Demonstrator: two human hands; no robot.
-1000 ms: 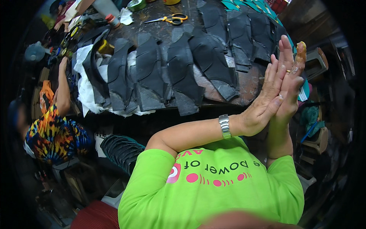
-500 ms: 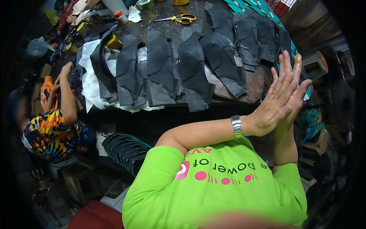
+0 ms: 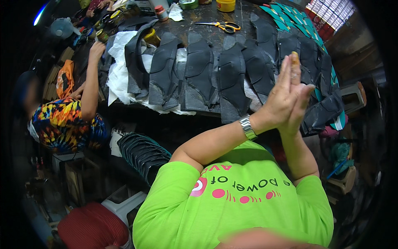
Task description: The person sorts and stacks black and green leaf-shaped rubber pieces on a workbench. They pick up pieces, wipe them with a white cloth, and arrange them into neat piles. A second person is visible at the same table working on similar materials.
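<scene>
My left hand (image 3: 274, 103), with a metal watch (image 3: 248, 127) on its wrist, lies palm to palm against my right hand (image 3: 295, 114). Fingers on both are stretched out and point up and away from me. One fingertip carries a yellow-brown stain. Whether anything lies between the palms is hidden. Just beyond the hands, black padded shoe-upper pieces (image 3: 199, 68) lie side by side along the dark table (image 3: 199, 12). Another black piece (image 3: 324, 110) rests at the table's right edge, beside my right hand.
Orange-handled scissors (image 3: 226, 27), a yellow tub (image 3: 226, 5) and a red-capped bottle (image 3: 161, 13) stand or lie farther back. Green pieces (image 3: 286, 16) cover the far right corner. Stacked pieces (image 3: 143, 153) sit below the table edge. A co-worker (image 3: 68, 124) is at the left.
My joined hands have shifted, and their fingers have drawn closer together. The whole view has turned a little, so the table sits farther right. The co-worker's arm now reaches farther over the table.
</scene>
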